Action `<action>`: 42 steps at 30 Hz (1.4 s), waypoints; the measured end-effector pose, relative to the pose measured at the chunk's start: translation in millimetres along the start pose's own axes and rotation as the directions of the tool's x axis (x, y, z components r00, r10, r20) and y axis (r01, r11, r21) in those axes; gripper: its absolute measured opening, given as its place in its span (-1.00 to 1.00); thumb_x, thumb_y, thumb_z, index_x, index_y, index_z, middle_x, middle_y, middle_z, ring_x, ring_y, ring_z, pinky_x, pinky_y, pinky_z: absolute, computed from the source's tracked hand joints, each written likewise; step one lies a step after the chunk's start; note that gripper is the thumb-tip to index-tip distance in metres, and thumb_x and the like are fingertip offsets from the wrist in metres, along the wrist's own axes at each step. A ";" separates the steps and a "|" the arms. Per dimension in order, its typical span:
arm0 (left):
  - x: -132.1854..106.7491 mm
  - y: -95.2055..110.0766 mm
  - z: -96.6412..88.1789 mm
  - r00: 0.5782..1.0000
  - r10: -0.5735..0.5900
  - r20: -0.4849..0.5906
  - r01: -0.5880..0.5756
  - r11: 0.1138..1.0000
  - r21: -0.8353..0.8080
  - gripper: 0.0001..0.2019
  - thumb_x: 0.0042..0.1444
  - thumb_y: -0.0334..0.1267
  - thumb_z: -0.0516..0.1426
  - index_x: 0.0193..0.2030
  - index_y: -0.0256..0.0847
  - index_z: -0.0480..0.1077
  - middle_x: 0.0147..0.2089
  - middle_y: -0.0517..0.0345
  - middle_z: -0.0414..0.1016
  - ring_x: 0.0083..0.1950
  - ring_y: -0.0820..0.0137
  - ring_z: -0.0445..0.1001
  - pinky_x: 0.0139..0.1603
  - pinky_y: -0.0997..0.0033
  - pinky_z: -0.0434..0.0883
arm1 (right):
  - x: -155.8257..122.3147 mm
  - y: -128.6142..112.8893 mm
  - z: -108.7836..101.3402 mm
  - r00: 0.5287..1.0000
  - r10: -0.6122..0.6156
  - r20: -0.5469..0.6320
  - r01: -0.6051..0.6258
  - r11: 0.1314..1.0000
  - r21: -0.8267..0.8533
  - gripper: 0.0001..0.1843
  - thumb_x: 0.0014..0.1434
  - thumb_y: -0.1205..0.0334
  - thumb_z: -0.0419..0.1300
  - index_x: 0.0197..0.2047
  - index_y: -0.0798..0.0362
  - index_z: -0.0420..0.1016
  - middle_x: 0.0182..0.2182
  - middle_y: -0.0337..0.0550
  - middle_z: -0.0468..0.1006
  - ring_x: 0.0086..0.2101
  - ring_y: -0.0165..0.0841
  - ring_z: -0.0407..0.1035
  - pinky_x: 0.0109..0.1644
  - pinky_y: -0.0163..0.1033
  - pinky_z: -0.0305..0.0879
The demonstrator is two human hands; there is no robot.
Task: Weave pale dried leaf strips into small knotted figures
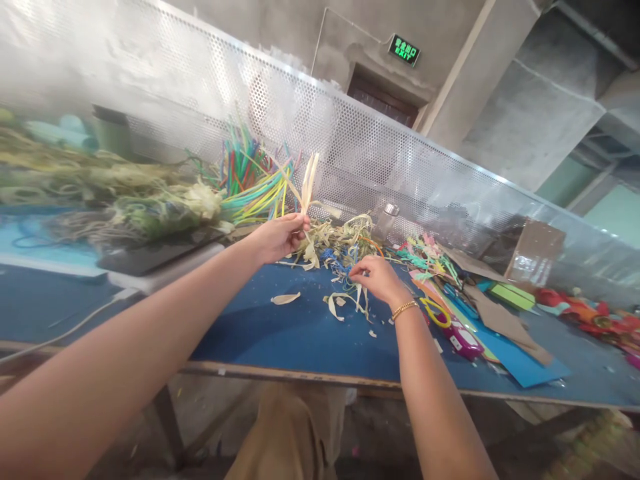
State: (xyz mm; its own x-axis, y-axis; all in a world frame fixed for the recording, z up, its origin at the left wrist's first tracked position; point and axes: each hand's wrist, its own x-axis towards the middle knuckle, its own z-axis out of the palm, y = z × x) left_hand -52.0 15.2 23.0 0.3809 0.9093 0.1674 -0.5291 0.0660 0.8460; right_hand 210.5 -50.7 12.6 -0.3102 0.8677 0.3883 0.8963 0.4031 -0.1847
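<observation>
My left hand [285,238] is closed round the lower end of some pale, dried strips that look like corn husk [310,180]; they stand up above the fingers and fan apart. Bent over the table, my right hand [373,272] has its thumb and fingers pinched together at the near edge of a heap of dried husk scraps [345,233]. Whatever lies between those fingertips is too small to make out. Blue shreds [334,260] are mixed into the heap between the hands. One loose husk piece [285,299] lies on the blue tabletop [280,333].
Colourful thin stems [260,190] and blurred bundles of cord [150,207] lie to the left. A clear jar [387,220] stands behind the heap. Yellow-handled scissors [436,312], a purple device [463,339] and blue card [520,353] are at right. A perforated metal screen [400,147] backs the table.
</observation>
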 end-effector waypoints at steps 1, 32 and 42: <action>0.3 -0.1 -0.4 1.000 0.003 0.003 -0.003 1.000 0.002 -0.91 0.16 -0.37 0.11 -0.38 -0.26 0.34 -0.47 0.24 0.31 -0.57 0.63 0.27 -0.66 0.72 0.19 | 0.1 -3.6 0.6 0.999 -0.027 0.048 0.026 1.000 0.007 -0.87 0.06 0.36 0.21 -0.37 -0.02 0.59 -0.35 -0.20 0.53 -0.25 -0.36 0.33 -0.11 -0.27 0.19; -4.6 2.0 -4.3 0.965 -0.096 0.243 0.120 0.989 -0.086 -0.91 0.19 -0.42 0.09 -0.35 -0.31 0.36 -0.08 -0.09 0.52 -0.58 0.69 0.26 -0.57 0.69 0.32 | 37.1 -17.0 2.5 0.986 0.159 -0.049 -0.063 0.630 0.774 -0.77 0.05 0.06 0.21 -0.37 0.05 0.35 -0.51 -0.29 0.42 -0.42 -0.42 0.29 -0.20 -0.23 0.21; -5.9 -7.9 -0.3 0.931 -0.228 0.287 0.254 0.966 -0.056 -0.94 0.18 -0.44 0.09 -0.32 -0.30 0.36 -0.31 0.02 0.50 -0.55 0.63 0.34 -0.55 0.68 0.35 | 82.5 -54.1 1.4 0.990 0.097 -0.102 -0.006 0.752 0.659 -0.83 0.08 0.12 0.16 -0.34 0.03 0.33 -0.50 -0.29 0.40 -0.49 -0.44 0.27 -0.38 -0.28 0.20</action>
State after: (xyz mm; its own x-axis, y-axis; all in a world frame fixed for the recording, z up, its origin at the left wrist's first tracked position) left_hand -50.3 9.4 15.1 0.6924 0.7134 0.1080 -0.4570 0.3178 0.8308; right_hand 135.9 -0.6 53.3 -0.1878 0.8686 0.4585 0.4670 0.4896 -0.7363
